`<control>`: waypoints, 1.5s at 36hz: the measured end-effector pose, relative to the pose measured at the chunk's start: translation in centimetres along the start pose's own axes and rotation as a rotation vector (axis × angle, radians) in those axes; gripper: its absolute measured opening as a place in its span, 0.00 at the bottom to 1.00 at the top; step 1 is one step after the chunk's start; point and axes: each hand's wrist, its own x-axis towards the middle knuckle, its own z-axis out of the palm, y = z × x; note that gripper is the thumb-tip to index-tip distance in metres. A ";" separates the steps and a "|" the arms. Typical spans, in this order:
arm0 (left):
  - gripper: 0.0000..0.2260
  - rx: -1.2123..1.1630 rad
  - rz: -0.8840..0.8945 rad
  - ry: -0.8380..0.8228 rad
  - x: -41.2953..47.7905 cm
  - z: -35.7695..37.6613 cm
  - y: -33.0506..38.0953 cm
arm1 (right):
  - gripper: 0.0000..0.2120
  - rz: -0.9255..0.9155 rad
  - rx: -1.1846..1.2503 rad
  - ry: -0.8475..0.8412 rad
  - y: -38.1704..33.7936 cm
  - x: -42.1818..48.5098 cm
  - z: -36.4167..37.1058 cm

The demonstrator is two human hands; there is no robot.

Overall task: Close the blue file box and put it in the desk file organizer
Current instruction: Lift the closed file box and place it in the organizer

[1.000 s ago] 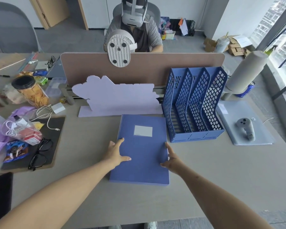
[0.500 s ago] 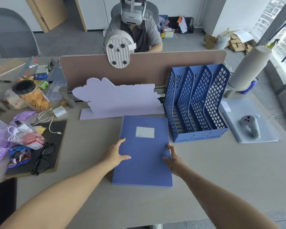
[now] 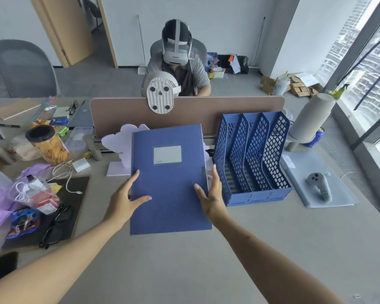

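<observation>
I see a grey matte desk (image 3: 261,249) in an office, with a brown divider panel (image 3: 206,110) across its far side and tall windows at the right. At the far left stands a clear plastic jar (image 3: 47,143) with a black lid, full of yellow snacks, and nearer me a crinkled bag (image 3: 31,194) lies on a dark flat mat (image 3: 75,194) beside black-framed glasses (image 3: 55,229).

My left hand (image 3: 123,202) grips the left edge of the blue file box (image 3: 168,183), thumb laid flat across the lid and fingers stretched along the side. The box is closed, a flat rectangle with a fine cloth-like grain and a pale label (image 3: 167,154) on its lid; it is tilted up, its far end raised in front of a pale lilac cutout (image 3: 116,141). My right hand (image 3: 211,198) clasps the right edge, thumb on the lid, fingers straight up against the side. Both forearms are bare and reach forward.

Just beside the box to the right sits the file organizer (image 3: 250,159), blue plastic with lattice dividers making three upright slots. Further right a grey controller (image 3: 318,185) lies on a pale folder (image 3: 305,165).
</observation>
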 end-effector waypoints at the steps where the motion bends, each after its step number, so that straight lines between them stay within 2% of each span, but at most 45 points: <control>1: 0.40 0.001 0.035 -0.005 0.4 -0.5 0.5 | 0.38 -0.003 0.031 0.019 -1.2 0.2 -0.4; 4: 0.42 -0.037 0.123 -0.035 1.4 -1.5 2.3 | 0.43 -0.045 0.136 0.045 -4.4 0.9 -2.3; 6: 0.43 -0.047 0.174 -0.049 1.7 -1.6 3.6 | 0.44 -0.044 0.185 0.005 -6.1 1.3 -4.1; 10: 0.42 -0.027 0.263 -0.095 2.4 -0.3 6.4 | 0.38 -0.136 0.096 -0.129 -8.8 1.1 -9.0; 12: 0.42 -0.026 0.296 -0.141 2.6 0.9 7.7 | 0.41 -0.185 -0.014 -0.152 -9.9 0.4 -11.3; 16: 0.43 -0.028 0.329 -0.236 2.5 4.5 10.4 | 0.48 -0.275 -0.212 -0.086 -11.6 -2.0 -15.1; 22: 0.46 -0.105 0.347 -0.465 1.6 10.5 15.1 | 0.47 -0.310 -0.505 0.151 -11.6 -6.1 -18.1; 27: 0.36 -0.253 0.233 -0.488 0.8 14.3 20.6 | 0.46 -0.206 -0.555 0.342 -9.4 -7.1 -18.7; 32: 0.34 -0.393 0.009 -0.644 0.0 15.9 25.3 | 0.45 -0.168 -0.624 0.443 -8.3 -6.9 -18.1; 40: 0.38 -0.405 -0.019 -0.665 2.3 16.3 27.6 | 0.44 -0.214 -0.619 0.447 -9.7 -4.3 -18.6; 44: 0.48 -0.405 -0.004 -0.651 3.7 15.5 28.9 | 0.44 -0.264 -0.663 0.450 -10.4 -2.8 -18.8; 49: 0.34 -0.444 0.004 -0.549 5.2 14.9 30.5 | 0.45 -0.301 -0.664 0.444 -11.0 -0.7 -18.9; 51: 0.36 -0.466 0.006 -0.566 5.6 14.7 30.8 | 0.45 -0.325 -0.664 0.432 -10.9 0.2 -18.9; 54: 0.51 -0.512 -0.014 -0.589 6.1 14.8 31.0 | 0.47 -0.351 -0.637 0.396 -10.4 1.4 -18.6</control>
